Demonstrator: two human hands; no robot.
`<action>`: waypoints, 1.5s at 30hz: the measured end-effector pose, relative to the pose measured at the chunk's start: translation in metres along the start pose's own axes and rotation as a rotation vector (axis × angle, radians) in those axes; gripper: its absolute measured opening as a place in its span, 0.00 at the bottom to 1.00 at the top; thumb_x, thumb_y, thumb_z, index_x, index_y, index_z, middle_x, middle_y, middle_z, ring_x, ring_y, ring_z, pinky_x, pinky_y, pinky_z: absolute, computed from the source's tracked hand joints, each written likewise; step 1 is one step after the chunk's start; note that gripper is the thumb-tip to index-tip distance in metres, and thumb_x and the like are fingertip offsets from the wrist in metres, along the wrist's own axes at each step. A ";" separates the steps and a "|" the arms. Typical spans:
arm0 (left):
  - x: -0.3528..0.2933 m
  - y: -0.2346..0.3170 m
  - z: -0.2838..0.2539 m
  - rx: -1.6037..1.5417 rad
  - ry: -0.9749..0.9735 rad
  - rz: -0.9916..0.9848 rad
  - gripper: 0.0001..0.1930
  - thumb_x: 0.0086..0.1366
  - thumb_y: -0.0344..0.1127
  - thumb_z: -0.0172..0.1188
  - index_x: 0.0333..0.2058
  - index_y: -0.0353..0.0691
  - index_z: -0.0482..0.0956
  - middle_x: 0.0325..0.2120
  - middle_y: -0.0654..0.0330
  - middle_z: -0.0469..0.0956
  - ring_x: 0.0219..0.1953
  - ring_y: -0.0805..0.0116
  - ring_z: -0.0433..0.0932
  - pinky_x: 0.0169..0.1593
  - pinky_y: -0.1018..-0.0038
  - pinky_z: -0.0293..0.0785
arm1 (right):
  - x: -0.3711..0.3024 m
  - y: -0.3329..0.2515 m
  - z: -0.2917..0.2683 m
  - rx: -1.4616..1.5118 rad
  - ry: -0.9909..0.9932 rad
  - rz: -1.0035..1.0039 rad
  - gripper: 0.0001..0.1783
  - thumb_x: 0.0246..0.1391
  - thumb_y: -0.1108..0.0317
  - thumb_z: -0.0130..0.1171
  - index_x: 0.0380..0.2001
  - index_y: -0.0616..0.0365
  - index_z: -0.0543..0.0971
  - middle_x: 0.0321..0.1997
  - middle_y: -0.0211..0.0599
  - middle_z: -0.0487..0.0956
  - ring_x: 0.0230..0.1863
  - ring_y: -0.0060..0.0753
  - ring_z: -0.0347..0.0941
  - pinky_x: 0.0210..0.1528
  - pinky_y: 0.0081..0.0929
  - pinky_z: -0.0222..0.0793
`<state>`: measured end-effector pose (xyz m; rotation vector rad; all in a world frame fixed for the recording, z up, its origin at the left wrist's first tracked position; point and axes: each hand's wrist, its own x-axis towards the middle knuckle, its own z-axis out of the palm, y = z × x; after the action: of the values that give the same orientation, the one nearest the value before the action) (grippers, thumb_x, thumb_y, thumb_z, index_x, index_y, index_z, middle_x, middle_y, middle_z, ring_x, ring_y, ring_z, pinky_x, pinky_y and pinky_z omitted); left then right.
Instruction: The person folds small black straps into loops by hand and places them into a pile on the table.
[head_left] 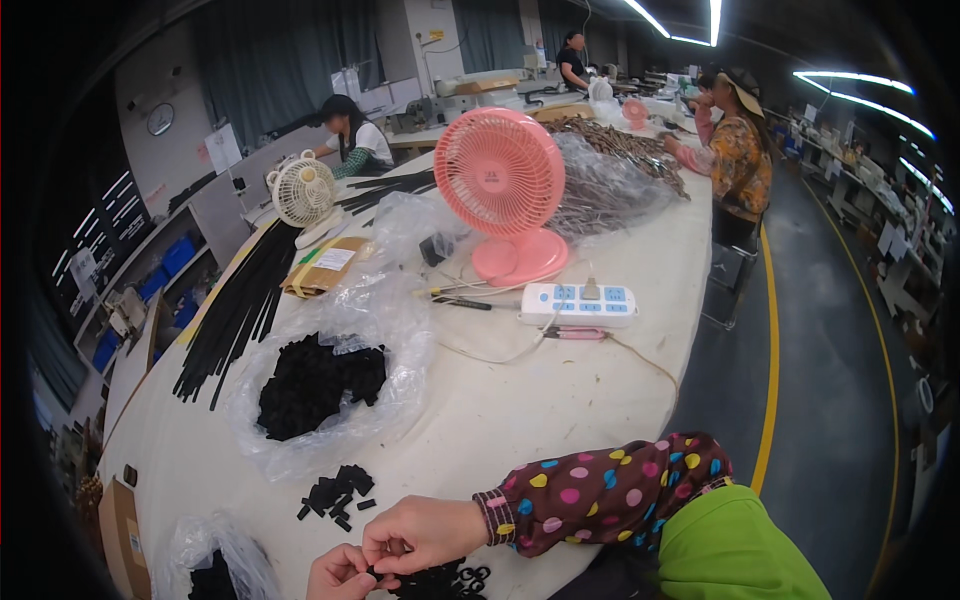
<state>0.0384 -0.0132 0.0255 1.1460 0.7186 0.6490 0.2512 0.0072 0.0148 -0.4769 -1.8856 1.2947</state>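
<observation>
The work appears to be in mid-course, with one small black piece [375, 573] being handled at the fingertips and a good deal of black stock lying loose. A pile of short black pieces [335, 494] sits on the worktop [560, 405], and many more black bits [315, 388] fill a clear plastic bag [408, 335] beyond it. Another clear bag [252, 548] at the lower left also has dark contents. Black rings [472, 578] lie by the lower edge; whether these or any other pieces are finished cannot be told.

The small black piece is right at the fingertips, where both hands meet, just above the worktop near its close edge. The left hand [340, 577] has thumb and finger pressed together on it, and the right hand [428, 532] pinches it from the other side, though its detail is mostly hidden. The pile lies just beyond the two hands, the rings to the right of the left hand and below the right one.
</observation>
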 end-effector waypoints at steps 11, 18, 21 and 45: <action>-0.002 -0.004 0.013 0.341 0.226 0.092 0.03 0.62 0.25 0.54 0.32 0.36 0.69 0.30 0.61 0.74 0.30 0.75 0.75 0.40 0.77 0.74 | -0.002 0.012 0.004 -0.716 0.247 -0.307 0.07 0.44 0.67 0.58 0.24 0.54 0.71 0.17 0.29 0.71 0.20 0.37 0.71 0.21 0.29 0.65; 0.008 0.006 0.004 0.084 0.051 0.023 0.04 0.63 0.25 0.52 0.34 0.33 0.67 0.34 0.56 0.75 0.39 0.70 0.77 0.46 0.74 0.74 | 0.004 -0.011 -0.017 -0.159 0.016 0.225 0.09 0.51 0.69 0.56 0.37 0.57 0.78 0.28 0.32 0.79 0.26 0.17 0.75 0.25 0.16 0.68; 0.009 0.006 -0.005 -0.016 -0.024 -0.031 0.04 0.65 0.28 0.51 0.34 0.35 0.66 0.33 0.61 0.75 0.38 0.73 0.77 0.45 0.76 0.76 | 0.009 -0.006 -0.020 0.057 -0.063 0.322 0.11 0.56 0.67 0.55 0.40 0.60 0.77 0.32 0.31 0.79 0.29 0.16 0.75 0.30 0.13 0.68; 0.012 -0.002 -0.007 0.105 0.026 0.022 0.08 0.61 0.27 0.57 0.36 0.36 0.67 0.35 0.63 0.73 0.38 0.76 0.76 0.44 0.76 0.76 | 0.011 0.003 -0.001 0.120 0.060 0.389 0.09 0.49 0.69 0.60 0.32 0.60 0.72 0.28 0.29 0.77 0.28 0.16 0.74 0.27 0.16 0.69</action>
<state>0.0406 -0.0001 0.0201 1.2449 0.7706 0.6516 0.2447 0.0166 0.0165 -0.8386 -1.7058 1.6136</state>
